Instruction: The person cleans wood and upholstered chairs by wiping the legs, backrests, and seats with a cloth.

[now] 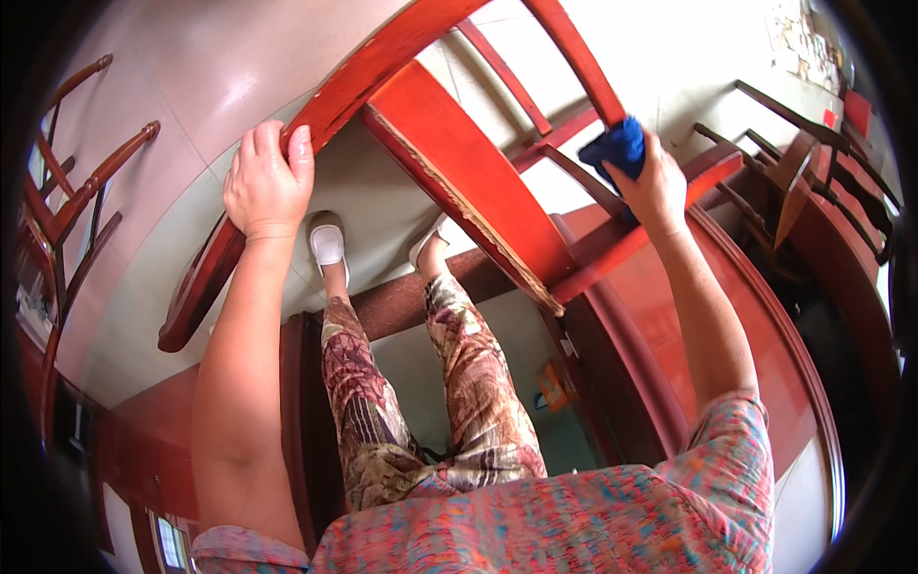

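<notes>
A red wooden chair (466, 172) is tipped in front of me, its legs and stretchers showing. My left hand (269, 179) is wrapped around one long curved rail (380, 64) of its frame. In my right hand (656, 183) a blue cloth (620, 151) is bunched against a chair leg (577, 57), close to where it meets the lower frame. A rough, frayed strip (466, 204) runs along the edge of the broad red panel between the rails. The leg's lower joint is partly hidden by the cloth and fingers.
Upturned dark wooden chairs (796, 158) lie at the right, and more chair legs (107, 172) stick up at the left. A dark red door frame (624, 366) and threshold (423, 290) are around my legs. An orange item (554, 387) sits low behind me.
</notes>
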A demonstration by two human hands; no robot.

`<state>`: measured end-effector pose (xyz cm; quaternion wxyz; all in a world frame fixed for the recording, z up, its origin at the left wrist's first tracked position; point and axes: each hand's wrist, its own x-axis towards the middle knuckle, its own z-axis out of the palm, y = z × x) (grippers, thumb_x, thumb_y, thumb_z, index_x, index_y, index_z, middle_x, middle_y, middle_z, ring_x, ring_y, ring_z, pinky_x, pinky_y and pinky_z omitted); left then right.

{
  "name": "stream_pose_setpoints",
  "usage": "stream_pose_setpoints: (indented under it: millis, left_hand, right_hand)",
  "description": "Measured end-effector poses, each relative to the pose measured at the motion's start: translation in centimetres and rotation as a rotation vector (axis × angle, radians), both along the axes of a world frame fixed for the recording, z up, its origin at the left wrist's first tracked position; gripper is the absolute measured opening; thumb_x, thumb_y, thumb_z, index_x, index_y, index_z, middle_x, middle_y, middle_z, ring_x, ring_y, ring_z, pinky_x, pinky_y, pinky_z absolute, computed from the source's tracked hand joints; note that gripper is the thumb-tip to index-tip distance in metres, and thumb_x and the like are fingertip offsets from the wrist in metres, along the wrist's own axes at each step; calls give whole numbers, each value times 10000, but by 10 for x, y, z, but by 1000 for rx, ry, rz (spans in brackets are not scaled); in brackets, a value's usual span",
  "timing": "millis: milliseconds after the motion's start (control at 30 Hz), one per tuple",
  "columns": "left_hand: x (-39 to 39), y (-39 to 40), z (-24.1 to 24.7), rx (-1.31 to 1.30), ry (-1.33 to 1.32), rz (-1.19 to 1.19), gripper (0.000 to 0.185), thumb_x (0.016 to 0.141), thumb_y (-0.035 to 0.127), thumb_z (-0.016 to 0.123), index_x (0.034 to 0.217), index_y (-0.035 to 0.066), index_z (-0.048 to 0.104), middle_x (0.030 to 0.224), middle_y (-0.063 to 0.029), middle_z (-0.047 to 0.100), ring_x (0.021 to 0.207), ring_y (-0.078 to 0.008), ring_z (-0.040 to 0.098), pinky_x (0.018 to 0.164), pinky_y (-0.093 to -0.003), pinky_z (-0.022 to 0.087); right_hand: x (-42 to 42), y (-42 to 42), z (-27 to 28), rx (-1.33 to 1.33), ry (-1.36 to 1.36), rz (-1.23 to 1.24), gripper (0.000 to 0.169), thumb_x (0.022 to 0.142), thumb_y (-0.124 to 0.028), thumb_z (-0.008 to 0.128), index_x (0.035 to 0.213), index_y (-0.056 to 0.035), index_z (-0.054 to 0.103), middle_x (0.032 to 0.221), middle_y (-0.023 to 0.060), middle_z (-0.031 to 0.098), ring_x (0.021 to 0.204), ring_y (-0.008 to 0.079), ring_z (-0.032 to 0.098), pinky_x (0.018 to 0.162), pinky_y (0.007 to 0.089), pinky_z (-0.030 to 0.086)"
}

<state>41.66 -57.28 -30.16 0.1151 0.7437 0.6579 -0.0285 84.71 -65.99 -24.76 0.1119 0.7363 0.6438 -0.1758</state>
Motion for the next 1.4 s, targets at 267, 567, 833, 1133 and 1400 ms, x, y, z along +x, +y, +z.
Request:
stream_pose_setpoints:
  millis: [267,567,833,1133,1400]
  left_hand:
    - [21,6,-8,72,-25,12,365,958,440,426,1070,125,573,1033,-102,638,914,-349,616,752,-463,492]
    - [12,11,-9,97,67,19,377,950,464,426,1057,138,583,1023,-91,654,912,-345,621,737,-477,491]
    - [7,13,-2,24,99,48,406,954,475,410,1069,120,568,1049,-86,648,919,-351,616,734,-480,488]
    - [-1,10,-2,47,120,37,378,956,449,425,1078,121,566,1045,-97,636,926,-352,608,735,-484,475]
    - [-11,7,-15,60,92,-1,404,963,461,387,1114,127,559,1097,-103,628,935,-376,606,745,-496,470]
  right_hand:
    - [-72,148,-42,441,827,-278,576,789,-70,720,1316,-114,489,1119,170,614,984,279,631,849,379,541]
    - [-186,102,-40,332,519,111,532,775,-299,685,1290,-353,558,1509,104,306,1111,358,569,936,423,492]
    - [-80,-29,8,-205,691,180,617,663,-85,731,1221,-316,604,1454,74,402,1098,365,574,913,427,511]
    - [21,-11,122,-139,707,-380,589,686,76,625,1254,-51,538,1138,102,627,1082,205,607,952,338,473]
    - [-61,-81,71,-243,249,68,643,586,-178,772,1205,-212,601,1136,-29,632,1118,199,524,925,427,367]
